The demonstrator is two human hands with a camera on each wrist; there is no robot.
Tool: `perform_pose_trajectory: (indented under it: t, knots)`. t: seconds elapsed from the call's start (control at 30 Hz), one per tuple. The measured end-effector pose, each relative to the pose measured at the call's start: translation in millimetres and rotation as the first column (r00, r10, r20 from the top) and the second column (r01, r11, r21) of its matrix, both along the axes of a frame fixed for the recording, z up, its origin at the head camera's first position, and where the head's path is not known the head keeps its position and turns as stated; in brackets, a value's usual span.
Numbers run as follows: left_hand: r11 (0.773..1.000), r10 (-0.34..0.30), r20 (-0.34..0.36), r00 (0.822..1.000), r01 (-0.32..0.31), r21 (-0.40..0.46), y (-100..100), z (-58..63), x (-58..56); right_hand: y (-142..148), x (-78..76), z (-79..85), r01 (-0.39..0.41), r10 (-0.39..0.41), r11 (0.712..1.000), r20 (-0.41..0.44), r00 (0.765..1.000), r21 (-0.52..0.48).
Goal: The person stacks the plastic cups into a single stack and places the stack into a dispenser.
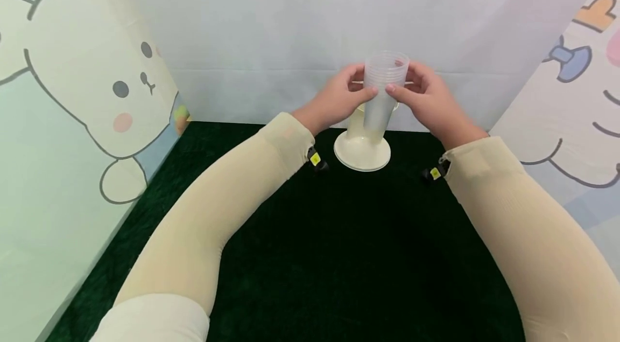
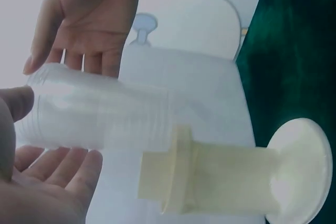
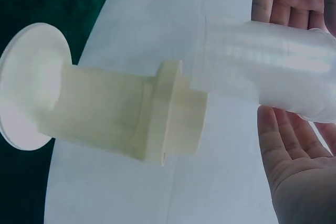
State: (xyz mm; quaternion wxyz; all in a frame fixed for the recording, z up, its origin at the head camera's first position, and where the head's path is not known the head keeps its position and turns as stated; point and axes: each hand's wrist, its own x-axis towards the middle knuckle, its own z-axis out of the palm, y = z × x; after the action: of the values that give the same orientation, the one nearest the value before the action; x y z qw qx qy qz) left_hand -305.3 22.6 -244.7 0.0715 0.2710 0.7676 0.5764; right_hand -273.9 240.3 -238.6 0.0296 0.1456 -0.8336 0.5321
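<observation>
Both hands hold a stack of clear plastic cups (image 1: 380, 107) upright, with the ringed rims at the top and the narrower end down. My left hand (image 1: 343, 93) grips the stack's left side near the rims, thumb in front and fingers behind. On the opposite side my right hand (image 1: 428, 95) has its thumb and fingers round it in the same way. Below stands a cream cylindrical stand (image 2: 231, 177) with a wide round base and a collar near its top. The stack's lower end is close beside that collar in the right wrist view and partly covers the stand in the head view.
A dark green cloth (image 1: 339, 256) covers the table. Behind the stand rises a plain white backdrop (image 1: 266, 19). Panels with cartoon drawings border the left (image 1: 72, 116) and right (image 1: 571, 132) sides.
</observation>
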Motion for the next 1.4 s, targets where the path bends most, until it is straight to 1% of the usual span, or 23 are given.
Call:
perform_pose_trajectory:
  t: [0.13, 0.2, 0.37, 0.47, 0.6, 0.73, 0.9, 1.03, 1.27, 1.4]
  knots:
    - [1.0, 0.007, 0.011, 1.0, -0.008, 0.019, 3.0, 11.4, -13.3, -2.8, -11.9, 9.3, 0.004, -0.005, 0.998, -0.03, 1.0, -0.055]
    - [0.999, 0.022, 0.036, 0.999, -0.023, 0.025, 3.7, 15.4, -19.7, -4.6, -16.9, 13.9, 0.005, -0.008, 0.998, -0.041, 0.999, -0.065]
    - [0.997, 0.051, 0.095, 0.994, -0.056, 0.053, 7.5, 23.4, -32.4, -7.0, -27.1, 22.7, 0.037, -0.038, 0.997, -0.022, 0.999, -0.065]
    - [0.996, 0.064, 0.093, 0.994, -0.069, 0.056, 10.6, 28.9, -35.4, -7.6, -31.3, 26.8, 0.068, -0.069, 0.996, -0.014, 0.998, -0.061]
    - [0.994, 0.101, 0.083, 0.991, -0.105, 0.043, 11.4, 36.0, -37.5, -11.1, -37.2, 30.7, 0.105, -0.106, 0.993, -0.009, 0.994, -0.043]
    - [0.991, 0.125, 0.095, 0.988, -0.128, 0.026, 10.7, 41.8, -40.1, -14.0, -44.7, 32.7, 0.113, -0.113, 0.993, -0.008, 0.994, -0.04]
    - [0.991, 0.132, 0.117, 0.984, -0.134, 0.007, 11.1, 46.3, -44.4, -14.2, -54.4, 33.2, 0.11, -0.11, 0.992, -0.006, 0.994, -0.059]
    - [0.989, 0.142, 0.121, 0.982, -0.144, 0.01, 10.9, 43.0, -49.3, -16.1, -61.2, 29.6, 0.099, -0.099, 0.993, 0.006, 0.995, -0.07]
    - [0.983, 0.182, 0.134, 0.974, -0.184, 0.0, 10.5, 25.2, -59.4, -21.5, -66.1, 16.4, 0.104, -0.103, 0.993, 0.029, 0.994, -0.058]
    - [0.982, 0.186, 0.127, 0.974, -0.185, -0.026, 11.7, 16.3, -63.3, -21.1, -66.4, 9.3, 0.103, -0.102, 0.994, 0.029, 0.994, -0.041]
